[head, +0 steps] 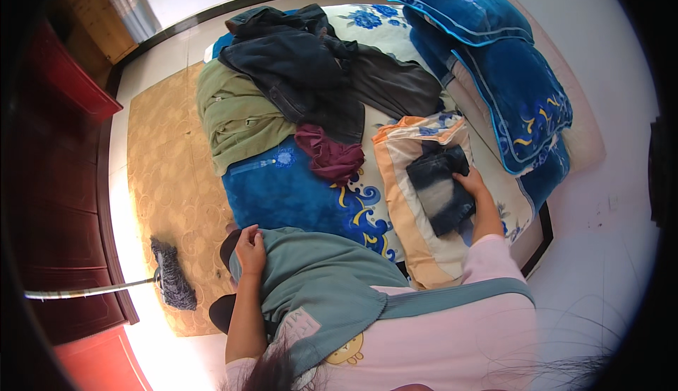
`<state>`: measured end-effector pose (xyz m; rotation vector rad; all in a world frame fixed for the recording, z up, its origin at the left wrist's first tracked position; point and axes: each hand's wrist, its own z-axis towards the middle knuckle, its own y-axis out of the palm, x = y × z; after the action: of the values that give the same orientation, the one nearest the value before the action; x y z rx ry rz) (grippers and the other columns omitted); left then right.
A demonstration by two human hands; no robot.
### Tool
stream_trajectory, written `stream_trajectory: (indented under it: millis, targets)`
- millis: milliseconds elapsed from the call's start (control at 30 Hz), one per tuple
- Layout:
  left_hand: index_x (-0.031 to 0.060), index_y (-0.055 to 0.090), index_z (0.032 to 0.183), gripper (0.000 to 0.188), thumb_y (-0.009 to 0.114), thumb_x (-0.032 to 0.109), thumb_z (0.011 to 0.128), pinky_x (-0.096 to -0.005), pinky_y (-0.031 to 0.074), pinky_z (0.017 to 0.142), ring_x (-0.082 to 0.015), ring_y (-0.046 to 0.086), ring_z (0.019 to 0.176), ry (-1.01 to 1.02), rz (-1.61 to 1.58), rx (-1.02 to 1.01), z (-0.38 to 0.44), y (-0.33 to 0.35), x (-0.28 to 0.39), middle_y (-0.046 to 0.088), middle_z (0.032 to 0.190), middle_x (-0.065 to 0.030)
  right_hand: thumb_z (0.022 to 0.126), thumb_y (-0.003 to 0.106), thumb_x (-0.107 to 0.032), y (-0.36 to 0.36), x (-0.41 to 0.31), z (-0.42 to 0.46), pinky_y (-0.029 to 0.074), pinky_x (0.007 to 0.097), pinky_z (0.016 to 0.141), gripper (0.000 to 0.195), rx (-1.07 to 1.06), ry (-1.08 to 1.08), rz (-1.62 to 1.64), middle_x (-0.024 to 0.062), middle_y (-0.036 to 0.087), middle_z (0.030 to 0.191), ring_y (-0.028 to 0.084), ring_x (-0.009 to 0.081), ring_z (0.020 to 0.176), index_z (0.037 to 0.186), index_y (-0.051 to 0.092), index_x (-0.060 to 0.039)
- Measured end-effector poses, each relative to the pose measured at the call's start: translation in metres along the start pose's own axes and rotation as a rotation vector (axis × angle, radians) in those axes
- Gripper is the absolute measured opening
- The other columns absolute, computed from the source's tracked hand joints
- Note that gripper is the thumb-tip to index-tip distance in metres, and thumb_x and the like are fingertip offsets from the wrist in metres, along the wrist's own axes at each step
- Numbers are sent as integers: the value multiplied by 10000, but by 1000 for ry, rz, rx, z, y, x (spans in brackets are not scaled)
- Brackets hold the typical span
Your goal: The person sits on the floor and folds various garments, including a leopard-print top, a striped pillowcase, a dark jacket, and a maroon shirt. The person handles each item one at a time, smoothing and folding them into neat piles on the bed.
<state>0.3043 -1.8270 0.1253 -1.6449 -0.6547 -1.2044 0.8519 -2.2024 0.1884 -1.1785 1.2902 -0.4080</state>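
My right hand grips the near right edge of a small folded bundle of dark faded denim, thumb on top. The denim lies on a folded orange and cream cloth with blue flowers, spread on the bed. My left hand holds nothing and rests by the edge of my teal apron, fingers loosely bent. Beyond it a crumpled maroon garment sits on a blue plush blanket. A dark jacket, a dark grey garment and an olive garment are piled farther back.
Blue plush pillows are stacked at the bed's right end, against a white wall. A grey mop lies on the patterned floor mat to the left. Red cabinet doors line the left side.
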Motion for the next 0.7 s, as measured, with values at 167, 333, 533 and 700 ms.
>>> stream_trajectory:
  millis: [167, 333, 533, 700]
  targets:
    - [0, 616, 1033, 199, 553, 28, 846, -259, 501, 732, -144, 643, 784, 14, -2, 42, -3, -7, -1, 675, 865, -94, 665, 792, -401, -10, -19, 17, 495, 370, 814, 620, 0, 79, 104, 195, 666, 1011, 646, 307, 928, 1106, 611, -4]
    - [-3, 619, 1031, 198, 546, 25, 850, -262, 504, 742, -141, 642, 780, 13, -6, 16, -1, -4, 3, 677, 866, -93, 721, 730, -402, -35, -26, 0, 409, 406, 954, 720, 129, 18, -38, 207, 544, 1259, 531, 318, 1158, 1283, 492, -20]
    - [4, 620, 1031, 190, 551, 33, 856, -263, 505, 743, -141, 645, 798, -15, -13, 17, -5, -11, 3, 679, 882, -95, 879, 564, -351, -37, -135, -42, 290, 450, 1039, 593, 583, -471, -312, 143, 471, 1351, 415, 324, 1270, 1386, 393, -96]
    - [3, 620, 1028, 183, 558, 34, 859, -265, 507, 753, -143, 651, 827, -12, -13, 7, -2, -5, 4, 680, 892, -97, 937, 443, -443, 68, -57, -25, 292, 467, 1031, 585, 578, -176, -373, 130, 444, 1381, 408, 311, 1278, 1426, 330, -143]
